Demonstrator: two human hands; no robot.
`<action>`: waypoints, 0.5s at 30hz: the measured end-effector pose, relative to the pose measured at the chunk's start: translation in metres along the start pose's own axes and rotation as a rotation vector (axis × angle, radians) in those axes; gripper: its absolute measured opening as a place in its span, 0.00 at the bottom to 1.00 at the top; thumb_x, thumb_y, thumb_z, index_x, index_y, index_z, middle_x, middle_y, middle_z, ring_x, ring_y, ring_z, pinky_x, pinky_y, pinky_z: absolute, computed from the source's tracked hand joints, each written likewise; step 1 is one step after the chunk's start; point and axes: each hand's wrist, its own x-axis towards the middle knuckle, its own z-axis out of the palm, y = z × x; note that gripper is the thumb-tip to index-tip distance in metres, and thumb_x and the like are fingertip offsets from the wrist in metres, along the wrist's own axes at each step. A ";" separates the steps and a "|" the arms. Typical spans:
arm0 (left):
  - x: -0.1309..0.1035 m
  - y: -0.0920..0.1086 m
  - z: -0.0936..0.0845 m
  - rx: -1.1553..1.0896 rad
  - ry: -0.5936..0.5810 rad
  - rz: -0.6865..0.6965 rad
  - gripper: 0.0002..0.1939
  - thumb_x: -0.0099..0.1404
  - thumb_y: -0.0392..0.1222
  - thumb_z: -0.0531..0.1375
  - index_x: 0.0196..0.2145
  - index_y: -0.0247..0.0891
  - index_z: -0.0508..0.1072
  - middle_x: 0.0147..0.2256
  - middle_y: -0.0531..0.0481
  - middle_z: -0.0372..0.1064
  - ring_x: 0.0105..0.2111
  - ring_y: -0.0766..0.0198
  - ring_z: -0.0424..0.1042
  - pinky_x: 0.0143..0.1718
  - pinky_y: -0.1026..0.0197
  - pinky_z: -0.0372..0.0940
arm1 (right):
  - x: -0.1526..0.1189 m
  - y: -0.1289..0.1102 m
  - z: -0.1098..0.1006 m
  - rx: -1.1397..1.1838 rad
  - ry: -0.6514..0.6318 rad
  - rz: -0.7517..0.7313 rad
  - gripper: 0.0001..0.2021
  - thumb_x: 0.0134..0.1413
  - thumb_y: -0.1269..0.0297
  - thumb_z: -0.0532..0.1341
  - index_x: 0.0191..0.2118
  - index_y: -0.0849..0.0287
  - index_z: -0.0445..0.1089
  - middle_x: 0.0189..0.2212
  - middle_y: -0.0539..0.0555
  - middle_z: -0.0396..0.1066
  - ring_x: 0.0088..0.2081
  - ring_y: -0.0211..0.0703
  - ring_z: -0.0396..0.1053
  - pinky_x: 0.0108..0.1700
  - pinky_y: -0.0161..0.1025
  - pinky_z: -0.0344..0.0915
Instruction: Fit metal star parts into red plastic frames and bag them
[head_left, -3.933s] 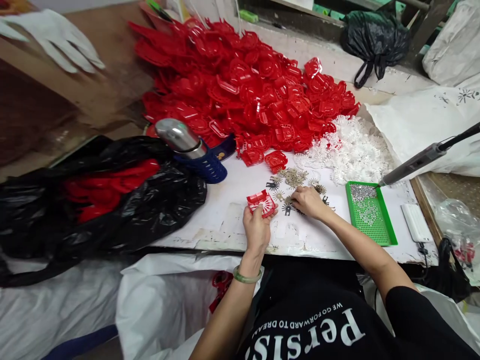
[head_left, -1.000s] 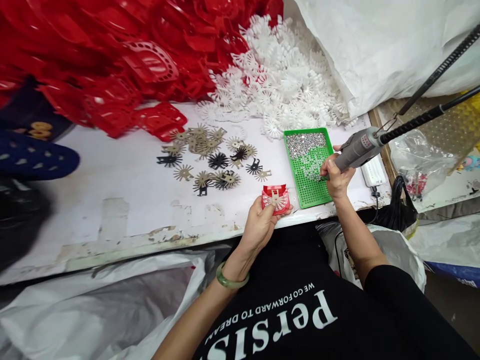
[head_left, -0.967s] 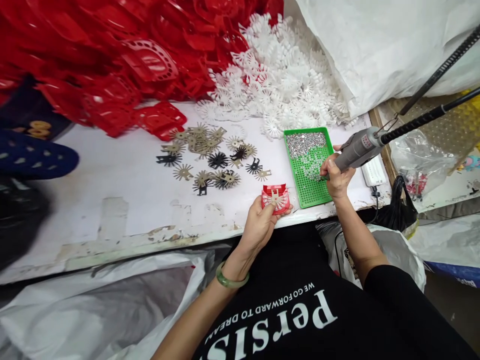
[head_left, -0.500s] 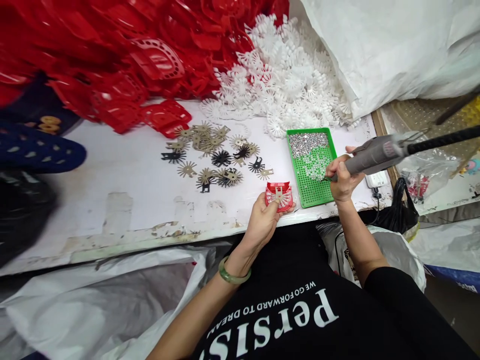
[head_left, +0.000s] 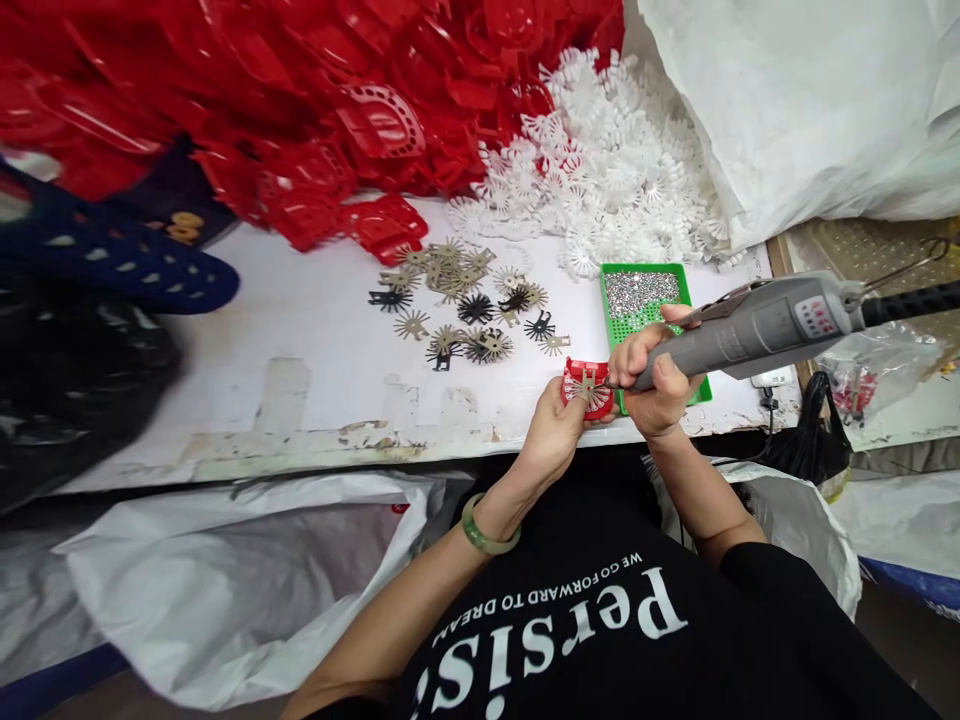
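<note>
Between the thumb and fingers of my left hand (head_left: 556,425) is a small red plastic part (head_left: 598,402), with a white fan-shaped piece and a metal spoked plate on its face. My right hand (head_left: 660,390) is wrapped round a grey electric screwdriver (head_left: 739,335), its tip at the right side of the red part. Whether the tip touches the part I cannot tell. Behind that hand a green perforated tray (head_left: 609,318) holds many small silver screws (head_left: 641,290), and the hand hides part of it. Several loose spoked plates (head_left: 450,275), tan and black, lie to the left.
Red plastic parts (head_left: 390,120) are heaped at the back left, beside a pile of white fan-shaped pieces (head_left: 622,170). A white sack (head_left: 825,110) stands at the back right. Open white bags (head_left: 247,590) hang below the table's front edge (head_left: 300,450). A dark cord runs from the screwdriver.
My right hand has brought the screwdriver from over the green tray leftward to the red part. My left hand still holds that part. The whole view has shifted slightly.
</note>
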 end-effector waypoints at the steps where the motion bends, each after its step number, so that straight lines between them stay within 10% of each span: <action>1: 0.000 0.001 0.000 -0.006 0.001 0.002 0.18 0.54 0.44 0.65 0.39 0.35 0.65 0.35 0.49 0.73 0.32 0.61 0.76 0.32 0.58 0.74 | 0.000 0.001 0.001 -0.006 0.001 0.011 0.21 0.45 0.47 0.64 0.40 0.53 0.62 0.18 0.40 0.55 0.15 0.31 0.53 0.17 0.33 0.59; 15: 0.003 0.002 -0.002 0.051 0.024 0.031 0.15 0.58 0.44 0.63 0.39 0.36 0.63 0.36 0.49 0.71 0.32 0.63 0.74 0.34 0.58 0.72 | 0.000 0.011 0.003 -0.072 -0.046 -0.076 0.27 0.49 0.45 0.62 0.52 0.51 0.60 0.19 0.40 0.52 0.16 0.31 0.52 0.18 0.33 0.57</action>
